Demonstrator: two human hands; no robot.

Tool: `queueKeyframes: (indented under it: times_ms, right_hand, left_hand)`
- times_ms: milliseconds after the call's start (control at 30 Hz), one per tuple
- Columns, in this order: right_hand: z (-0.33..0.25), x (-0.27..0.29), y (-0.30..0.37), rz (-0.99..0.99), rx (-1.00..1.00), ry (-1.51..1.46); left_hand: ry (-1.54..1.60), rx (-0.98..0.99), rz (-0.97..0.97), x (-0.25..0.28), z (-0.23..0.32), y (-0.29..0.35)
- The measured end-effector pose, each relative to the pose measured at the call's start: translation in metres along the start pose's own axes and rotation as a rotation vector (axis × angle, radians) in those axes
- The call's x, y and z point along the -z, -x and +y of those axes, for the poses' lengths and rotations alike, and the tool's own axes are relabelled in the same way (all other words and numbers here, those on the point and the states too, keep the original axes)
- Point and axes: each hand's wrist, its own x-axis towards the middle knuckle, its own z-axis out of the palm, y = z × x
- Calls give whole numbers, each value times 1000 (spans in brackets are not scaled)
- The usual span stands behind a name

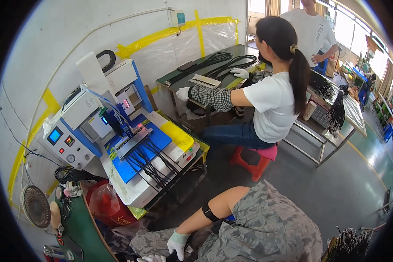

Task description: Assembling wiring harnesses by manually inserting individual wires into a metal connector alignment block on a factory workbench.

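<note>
At the lower edge, my right hand (177, 245), in a white glove, has its fingers closed round a small black item (173, 256) that is partly hidden and too small to name. Beside it my left hand (152, 259), also gloved, is cut off by the picture's edge. Its visible fingers look curled, and what they hold is hidden. Both hands are low, close to my camouflage-patterned clothing (266, 222). Ahead stands a white and blue bench machine (85, 131). A metal fixture (134, 142) on its blue plate (161, 139) holds a row of black cables (150, 168).
A co-worker (273, 105) sits on a red stool (253, 166), gloved hands at a green table (229, 48) with black cables. Another person (312, 30) stands behind. Left are a small fan (36, 206), a green bench (89, 227) and a red bag (111, 205). More cables (349, 246) lie lower right.
</note>
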Motion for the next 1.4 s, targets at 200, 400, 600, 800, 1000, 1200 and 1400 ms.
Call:
queueKeyframes:
  times_ms: [200, 400, 600, 800, 1000, 1200, 1400]
  right_hand:
    - [14, 1, -11, -63, -23, -101]
    - [6, -5, 5, 28, -38, -114]
    - [49, -11, 1, 112, 8, -177]
    - [69, -13, -4, 210, 122, -160]
    - [51, -7, 5, 340, 269, 162]
    - [22, -8, 30, 336, 234, 85]
    - [20, -11, 34, 298, 133, -37]
  left_hand:
    - [37, -17, -61, 9, -5, -1]
    - [194, 4, -456, 44, -4, -14]
    - [-76, -194, -295, -9, 30, 18]
    - [-73, -295, -266, -17, 54, 35]
    - [-180, -389, -371, -18, 73, 46]
    - [-71, -415, -331, -12, 76, 51]
    - [-250, -474, -314, -27, 84, 59]
